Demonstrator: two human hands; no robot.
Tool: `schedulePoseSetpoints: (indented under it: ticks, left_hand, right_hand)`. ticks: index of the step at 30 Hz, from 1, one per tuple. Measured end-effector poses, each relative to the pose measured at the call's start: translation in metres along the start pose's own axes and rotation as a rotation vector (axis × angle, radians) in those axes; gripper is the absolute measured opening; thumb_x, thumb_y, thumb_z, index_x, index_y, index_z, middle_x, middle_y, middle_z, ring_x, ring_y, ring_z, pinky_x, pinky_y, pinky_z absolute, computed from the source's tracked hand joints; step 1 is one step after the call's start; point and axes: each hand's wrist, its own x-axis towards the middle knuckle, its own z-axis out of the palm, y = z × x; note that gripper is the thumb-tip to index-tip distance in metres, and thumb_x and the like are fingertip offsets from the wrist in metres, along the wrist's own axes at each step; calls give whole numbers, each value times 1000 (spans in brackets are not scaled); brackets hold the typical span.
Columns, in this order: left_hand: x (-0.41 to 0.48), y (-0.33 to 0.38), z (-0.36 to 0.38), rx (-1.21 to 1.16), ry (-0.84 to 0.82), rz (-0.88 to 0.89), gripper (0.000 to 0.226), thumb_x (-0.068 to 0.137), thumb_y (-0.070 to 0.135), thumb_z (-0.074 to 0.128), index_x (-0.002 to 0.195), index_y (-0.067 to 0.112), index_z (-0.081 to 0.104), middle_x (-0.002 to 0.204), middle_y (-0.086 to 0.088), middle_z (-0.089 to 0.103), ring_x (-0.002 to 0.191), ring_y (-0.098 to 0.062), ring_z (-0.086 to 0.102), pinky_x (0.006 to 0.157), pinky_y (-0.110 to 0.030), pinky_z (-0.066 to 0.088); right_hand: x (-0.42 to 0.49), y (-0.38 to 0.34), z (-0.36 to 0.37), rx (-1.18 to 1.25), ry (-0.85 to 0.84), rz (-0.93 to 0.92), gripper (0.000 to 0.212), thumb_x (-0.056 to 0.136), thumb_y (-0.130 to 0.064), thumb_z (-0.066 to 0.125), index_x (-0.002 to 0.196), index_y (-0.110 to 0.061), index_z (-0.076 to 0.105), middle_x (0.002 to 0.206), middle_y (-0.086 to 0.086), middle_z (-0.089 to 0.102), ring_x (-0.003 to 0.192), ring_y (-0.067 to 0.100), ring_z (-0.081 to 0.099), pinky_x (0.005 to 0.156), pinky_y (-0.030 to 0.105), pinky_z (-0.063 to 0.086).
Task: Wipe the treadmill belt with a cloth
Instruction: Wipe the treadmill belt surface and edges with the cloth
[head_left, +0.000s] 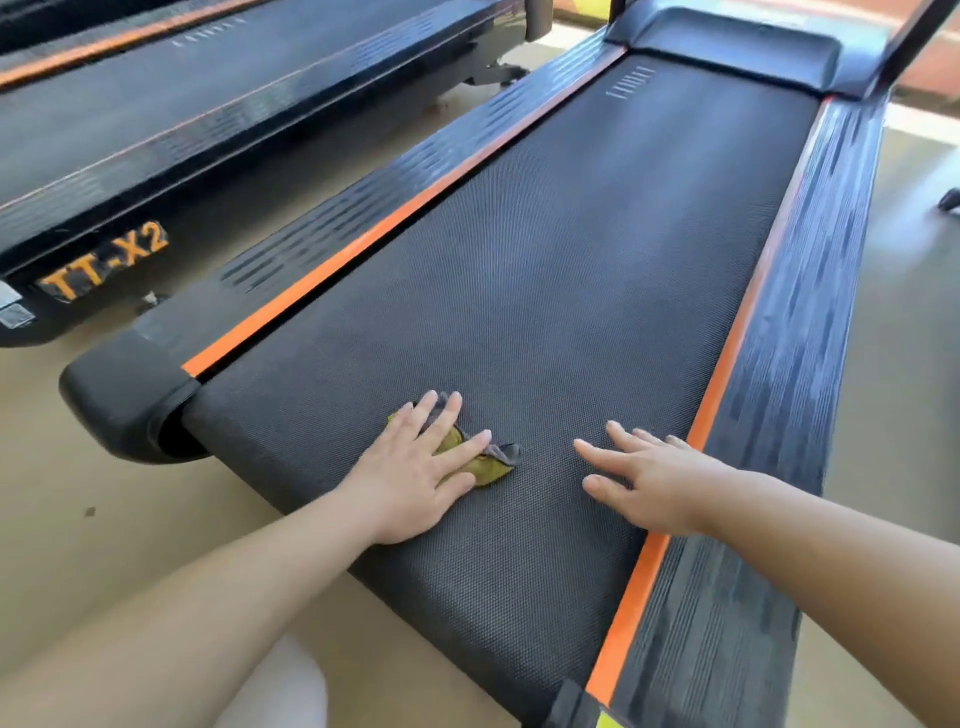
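orange "TT-X2", likely, on neighbouring treadmill (104, 171)

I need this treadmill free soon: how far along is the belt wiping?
Probably early. Nothing on the belt shows a wiped patch. In hand: the left hand presses the cloth flat near the belt's rear end; the right hand rests flat beside it. Left: the long stretch up to the motor cover.

One wide-angle camera, worn on the person's head, looks forward and steeply down, close over the rear end of the dark textured treadmill belt (545, 312). It faces along the belt, which runs diagonally up to the black plastic motor cover (727, 47) at the top right. The bare left arm (208, 587) and bare right arm (831, 561) enter from the bottom corners of frame.
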Motion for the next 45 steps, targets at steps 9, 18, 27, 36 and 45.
schedulePoseSetpoints:
  ticks: [9, 18, 27, 36, 45]
  left_hand:
    - [-25, 83, 16, -45, 150, 126, 56, 109, 37, 20, 160, 17, 24, 170, -8, 9, 157, -30, 6, 127, -46, 11]
    - [17, 70, 10, -174, 114, -123, 73, 100, 64, 5, 162, 25, 6, 170, 3, -14, 153, -15, -26, 127, -41, -9]
    - [25, 105, 12, -166, 159, -102, 66, 104, 46, 8, 160, 17, 28, 170, -9, 11, 157, -29, 3, 127, -45, 8]
    - [52, 82, 7, -9, 181, -61, 63, 105, 40, 8, 162, 16, 18, 171, -6, 4, 157, -24, -6, 127, -42, 0]
    - [61, 106, 8, 87, 215, 366, 58, 105, 34, 26, 155, 8, 36, 163, -16, 31, 153, -30, 25, 125, -43, 18]
  right_hand:
    - [5, 29, 6, -32, 29, -11, 59, 106, -56, 11, 161, -40, -1, 170, -2, -7, 156, 18, -10, 127, 43, -3]
    - [8, 38, 10, -12, 55, -16, 62, 105, -57, 8, 162, -35, 0, 170, -3, -6, 156, 17, -12, 127, 42, -4]
    - [4, 39, 10, -38, 35, -14, 61, 105, -57, 7, 162, -36, -1, 170, -3, -11, 156, 18, -14, 127, 43, -5]
    - [-4, 72, 16, -32, 93, 62, 61, 106, -54, 8, 162, -32, -3, 169, -3, -15, 155, 15, -17, 127, 40, -8]
    - [-2, 76, 9, -54, 161, 28, 61, 107, -51, 11, 163, -27, 1, 170, 0, -9, 156, 17, -13, 127, 39, -4]
